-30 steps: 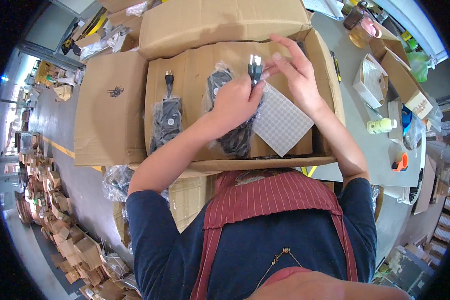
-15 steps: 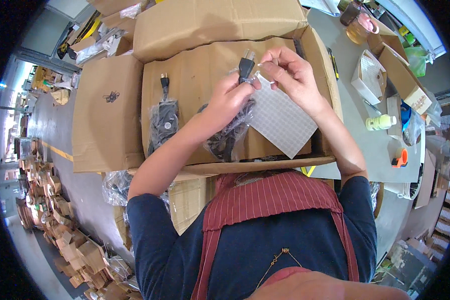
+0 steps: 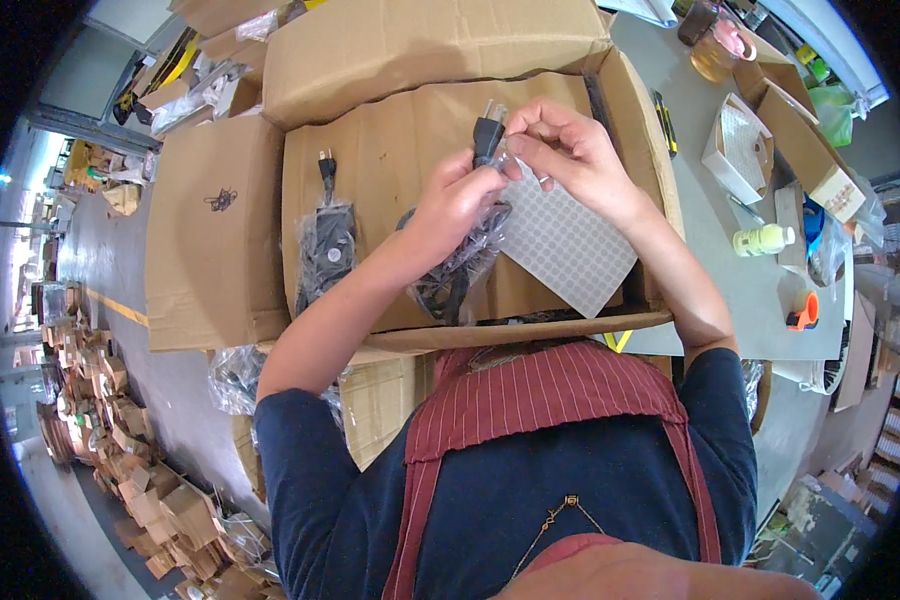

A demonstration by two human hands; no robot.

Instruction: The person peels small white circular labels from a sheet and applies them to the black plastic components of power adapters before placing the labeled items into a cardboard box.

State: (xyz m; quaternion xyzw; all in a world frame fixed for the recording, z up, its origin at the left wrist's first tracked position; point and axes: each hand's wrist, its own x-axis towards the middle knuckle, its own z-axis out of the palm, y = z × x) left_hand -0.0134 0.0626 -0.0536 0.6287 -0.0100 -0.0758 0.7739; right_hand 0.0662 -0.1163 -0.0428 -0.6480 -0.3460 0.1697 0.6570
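Observation:
My left hand (image 3: pixel 457 200) is closed around the neck of a black three-prong power plug (image 3: pixel 488 135), whose prongs point up and away from me. Below that hand hangs its coiled black cord (image 3: pixel 445 285) in a clear plastic bag. My right hand (image 3: pixel 575 160) is pinched with its fingertips right at the plug's side; what they hold is too small to make out. A sheet of small round stickers (image 3: pixel 570 245) slants under both hands, its upper corner hidden by the fingers. Another bagged black power cord (image 3: pixel 327 245) lies to the left on the cardboard, its plug sticking out.
The open cardboard box (image 3: pixel 215 220) surrounds the work, flaps folded out. On the grey table (image 3: pixel 695 130) to the right are a yellow-black cutter (image 3: pixel 665 125), a white box (image 3: pixel 738 150), a pale bottle (image 3: pixel 763 240) and an orange tape roll (image 3: pixel 802 310). Stacked cartons (image 3: pixel 160 500) stand at the lower left.
My right hand has moved slightly left and down, bringing its fingertips against the plug. The left hand keeps its grip on the plug in nearly the same place.

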